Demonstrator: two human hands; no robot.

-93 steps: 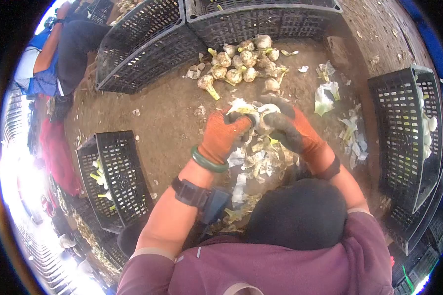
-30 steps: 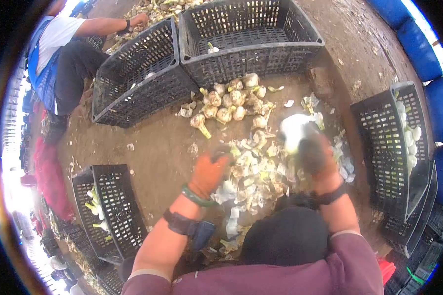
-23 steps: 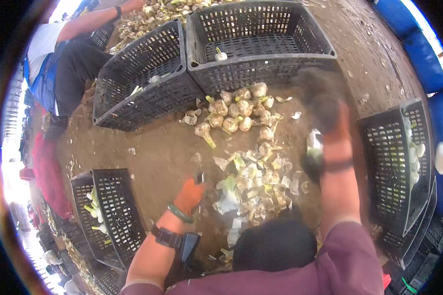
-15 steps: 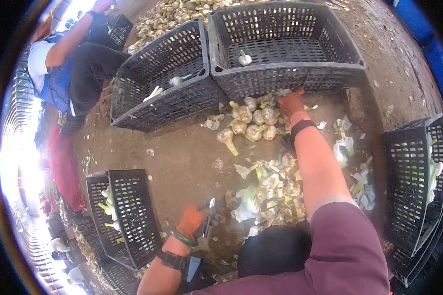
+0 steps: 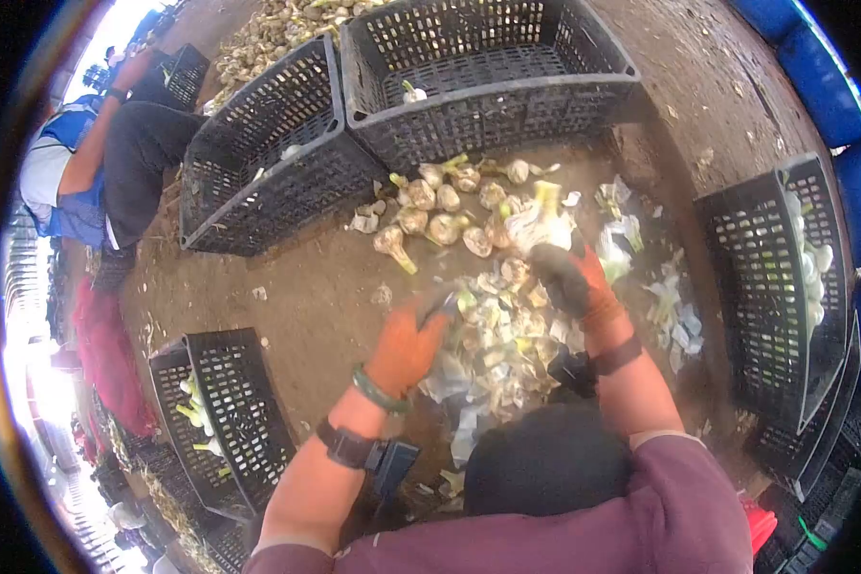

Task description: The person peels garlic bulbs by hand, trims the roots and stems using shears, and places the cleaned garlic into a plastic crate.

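Large garlic bulb: We see the pale bulb with a thick yellow-green stem (image 5: 542,230), stem upward, just beside a heap of soil-stained garlic bulbs (image 5: 444,230) on brown dirt ground (image 5: 210,297).
Right hand: In an orange-and-dark glove, our right hand (image 5: 574,282) has its fingers bent closed on the bulb's lower side; a steady, gentle grip there, we judge, leaves the stem free.
Left hand: Our matching gloved left hand (image 5: 404,349) is apart from the bulb, fingers half curled; blur hides anything held.
Papery white peelings: We would work above these (image 5: 497,364).
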